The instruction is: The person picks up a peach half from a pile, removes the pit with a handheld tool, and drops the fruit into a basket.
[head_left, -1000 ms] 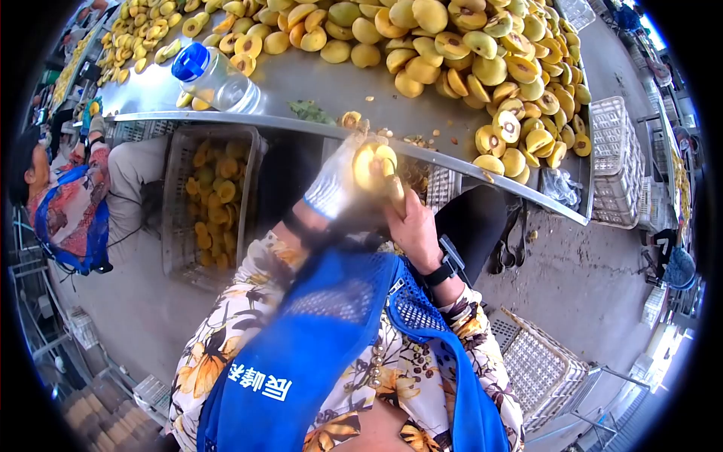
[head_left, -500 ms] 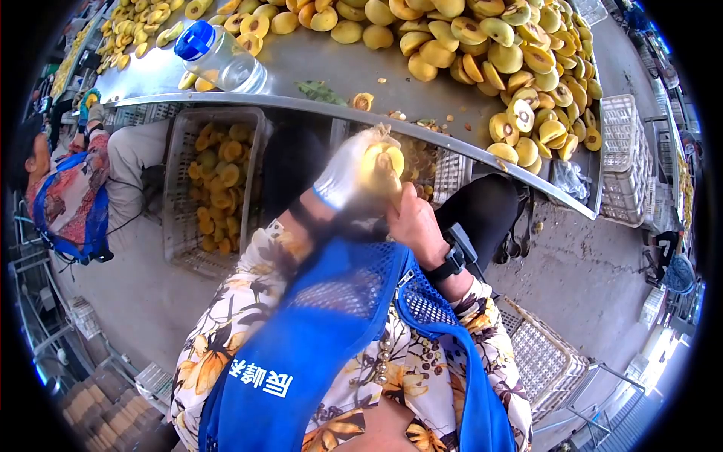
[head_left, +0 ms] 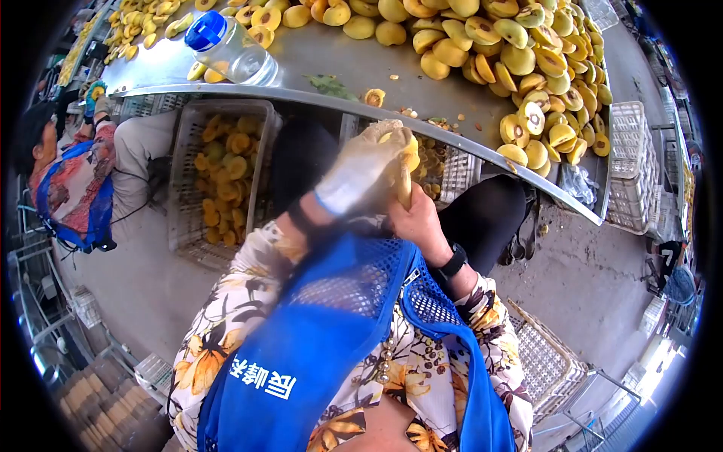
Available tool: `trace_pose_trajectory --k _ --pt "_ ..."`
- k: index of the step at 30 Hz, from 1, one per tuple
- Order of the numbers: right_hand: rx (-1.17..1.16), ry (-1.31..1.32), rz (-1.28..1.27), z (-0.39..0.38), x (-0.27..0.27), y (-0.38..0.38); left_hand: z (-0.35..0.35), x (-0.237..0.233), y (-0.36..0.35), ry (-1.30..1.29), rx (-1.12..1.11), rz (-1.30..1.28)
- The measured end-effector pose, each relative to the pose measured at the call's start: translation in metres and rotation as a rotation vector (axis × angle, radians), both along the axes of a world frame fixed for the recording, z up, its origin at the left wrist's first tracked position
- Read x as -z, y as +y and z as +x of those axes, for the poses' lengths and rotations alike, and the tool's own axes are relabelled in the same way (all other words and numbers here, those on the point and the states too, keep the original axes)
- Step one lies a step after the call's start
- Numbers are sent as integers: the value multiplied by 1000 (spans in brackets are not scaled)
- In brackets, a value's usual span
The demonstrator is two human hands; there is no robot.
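My left hand (head_left: 360,167), in a white glove, is closed around a yellow fruit half (head_left: 407,151) held in front of my chest. My bare right hand (head_left: 419,221) grips a wooden-handled tool (head_left: 404,185) whose upper end meets the fruit. The tool's tip is hidden behind the glove. Above both hands runs the edge of a steel table (head_left: 316,56) that carries a large heap of yellow fruit (head_left: 512,53), whole and halved.
A plastic bottle with a blue cap (head_left: 230,47) lies on the table. A grey crate of fruit halves (head_left: 218,169) stands under it, a second crate (head_left: 440,162) behind my hands. Another seated person (head_left: 71,181) works at left. Empty white crates (head_left: 629,162) stand at right.
My gloved left hand has turned over the fruit, so its cut face, which showed before, is now mostly covered. Both hands shifted slightly right and up in view.
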State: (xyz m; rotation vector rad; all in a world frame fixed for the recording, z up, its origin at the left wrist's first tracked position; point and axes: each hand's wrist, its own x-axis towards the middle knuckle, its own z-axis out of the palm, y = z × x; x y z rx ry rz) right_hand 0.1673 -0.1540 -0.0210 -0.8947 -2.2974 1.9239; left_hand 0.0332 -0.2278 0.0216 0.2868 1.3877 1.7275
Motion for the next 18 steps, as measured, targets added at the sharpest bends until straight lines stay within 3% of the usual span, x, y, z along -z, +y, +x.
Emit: trace_pose_trajectory --k 3,5,6,9,11,13,15,18 --pt "-46 -117 -59 -7 -10 -3 3 -14 -1 -165 -103 -37" --pt "-31 -124 -126 -7 -7 -6 0 4 -3 -411 -108 152" --pt "-23 -127 -157 -6 -6 -7 -4 10 -1 -395 -72 197" --pt "-1 -131 -261 -10 -14 -7 1 12 7 -92 -169 -62" --pt "22 -146 -336 -11 -15 -7 0 31 5 -11 -135 63" --pt "30 -127 -326 -12 -12 -8 -5 24 9 -34 -94 -7" --pt "28 -77 -236 -11 -4 -14 -10 6 16 -163 -40 -275" --pt "19 -134 -321 -12 -8 -8 -13 -8 15 -203 50 -295"
